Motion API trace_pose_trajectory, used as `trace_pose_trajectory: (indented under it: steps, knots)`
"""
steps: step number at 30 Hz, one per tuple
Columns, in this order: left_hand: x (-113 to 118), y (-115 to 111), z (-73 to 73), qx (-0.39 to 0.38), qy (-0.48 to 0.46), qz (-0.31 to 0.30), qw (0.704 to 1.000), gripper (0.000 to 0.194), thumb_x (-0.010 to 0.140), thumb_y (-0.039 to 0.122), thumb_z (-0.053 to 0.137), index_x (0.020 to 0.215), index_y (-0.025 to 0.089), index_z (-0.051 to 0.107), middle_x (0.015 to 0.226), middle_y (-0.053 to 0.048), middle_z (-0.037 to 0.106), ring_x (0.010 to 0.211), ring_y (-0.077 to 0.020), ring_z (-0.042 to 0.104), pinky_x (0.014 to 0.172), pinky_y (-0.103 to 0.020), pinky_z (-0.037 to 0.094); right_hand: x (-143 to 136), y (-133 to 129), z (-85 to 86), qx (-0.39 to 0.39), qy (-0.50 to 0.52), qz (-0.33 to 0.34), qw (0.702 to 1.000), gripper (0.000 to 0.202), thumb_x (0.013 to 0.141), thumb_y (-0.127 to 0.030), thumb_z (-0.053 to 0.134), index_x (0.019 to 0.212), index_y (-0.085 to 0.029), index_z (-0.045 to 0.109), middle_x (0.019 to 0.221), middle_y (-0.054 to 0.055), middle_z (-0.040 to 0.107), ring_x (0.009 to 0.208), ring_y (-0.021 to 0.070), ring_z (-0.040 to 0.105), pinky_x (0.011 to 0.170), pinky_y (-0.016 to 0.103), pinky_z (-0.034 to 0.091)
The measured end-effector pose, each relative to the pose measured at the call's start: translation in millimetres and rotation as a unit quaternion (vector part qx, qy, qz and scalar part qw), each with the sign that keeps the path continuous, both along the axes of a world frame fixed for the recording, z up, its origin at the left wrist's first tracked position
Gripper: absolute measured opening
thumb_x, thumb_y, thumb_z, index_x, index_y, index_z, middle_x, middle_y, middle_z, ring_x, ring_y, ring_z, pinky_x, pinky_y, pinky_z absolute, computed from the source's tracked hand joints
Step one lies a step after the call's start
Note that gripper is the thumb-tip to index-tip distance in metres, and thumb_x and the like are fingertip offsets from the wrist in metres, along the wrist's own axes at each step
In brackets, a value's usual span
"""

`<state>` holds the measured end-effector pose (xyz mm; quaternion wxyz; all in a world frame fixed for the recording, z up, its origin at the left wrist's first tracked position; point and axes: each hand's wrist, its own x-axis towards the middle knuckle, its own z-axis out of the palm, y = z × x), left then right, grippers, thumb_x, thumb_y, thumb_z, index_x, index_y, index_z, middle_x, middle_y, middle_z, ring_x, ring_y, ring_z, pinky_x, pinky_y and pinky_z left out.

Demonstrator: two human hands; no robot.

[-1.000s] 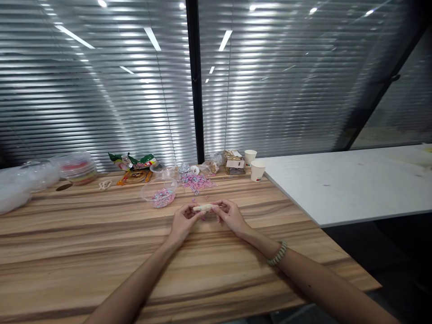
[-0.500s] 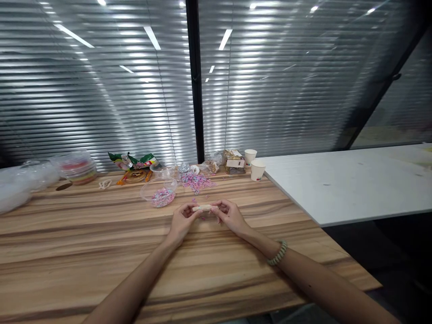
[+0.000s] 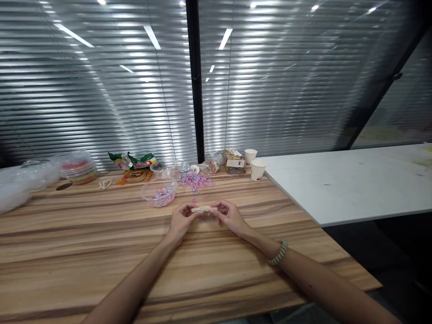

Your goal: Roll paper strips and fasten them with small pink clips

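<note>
Between my two hands I hold a short, pale strip-like piece (image 3: pixel 201 209), roughly level, just above the wooden table; hints of blue-green show on it. My left hand (image 3: pixel 180 222) pinches its left end between thumb and fingers. At the other end, my right hand (image 3: pixel 232 218) grips it in the same way, its fingertips partly hidden. Just beyond my hands lies a loose heap of small pink, purple and blue bits (image 3: pixel 196 181). To its left, a clear round plastic bowl (image 3: pixel 144 193) contains more such bits.
Two paper cups (image 3: pixel 258 170) stand at the back right beside a small box (image 3: pixel 234 162). Green snack packets (image 3: pixel 145 159), stacked clear tubs (image 3: pixel 77 168) and plastic bags (image 3: pixel 15 189) line the back left. A white table (image 3: pixel 344 189) adjoins on the right, below window blinds.
The pale piece has shifted very slightly between my fingertips, with a bit more of its blue-green colour showing. My hands stay in nearly the same place.
</note>
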<state>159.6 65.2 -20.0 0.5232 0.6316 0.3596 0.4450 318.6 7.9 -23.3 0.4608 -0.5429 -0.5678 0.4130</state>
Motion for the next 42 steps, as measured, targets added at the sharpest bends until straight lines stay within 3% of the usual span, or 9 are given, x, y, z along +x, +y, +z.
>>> trace_pose_trajectory:
  steps: [16, 24, 42]
  knots:
    - [1.2, -2.5, 2.1, -0.017, -0.027, -0.030, 0.999, 0.035, 0.052, 0.027, 0.071, 0.077, 0.011, 0.054, 0.073, -0.003, 0.062, 0.068, -0.0132, 0.057, 0.066, -0.023, 0.044, -3.8, -1.0, 7.3, -0.022, 0.015, -0.020, 0.999, 0.065, 0.058, -0.060, 0.042, 0.099, -0.011, 0.043, 0.089, 0.005, 0.055, 0.049, -0.0099, 0.041, 0.046, 0.004, 0.037]
    - [-0.3, -3.3, 1.8, -0.018, -0.013, -0.034, 0.999, 0.032, 0.061, 0.034, 0.064, 0.080, 0.010, 0.057, 0.073, -0.005, 0.061, 0.066, -0.0130, 0.056, 0.066, -0.024, 0.043, -0.6, 2.7, 3.2, -0.012, 0.038, -0.038, 0.998, 0.066, 0.058, -0.059, 0.042, 0.101, -0.009, 0.043, 0.087, 0.007, 0.056, 0.047, -0.0101, 0.040, 0.047, 0.002, 0.036]
    - [-0.9, 3.2, -4.4, -0.029, -0.019, -0.023, 0.999, 0.033, 0.053, 0.030, 0.070, 0.075, 0.011, 0.056, 0.072, -0.004, 0.060, 0.067, -0.0127, 0.055, 0.064, -0.022, 0.042, 2.1, 3.5, -3.4, -0.016, 0.021, 0.000, 1.000, 0.066, 0.059, -0.059, 0.040, 0.101, -0.009, 0.042, 0.087, 0.006, 0.056, 0.048, -0.0107, 0.040, 0.046, 0.002, 0.035]
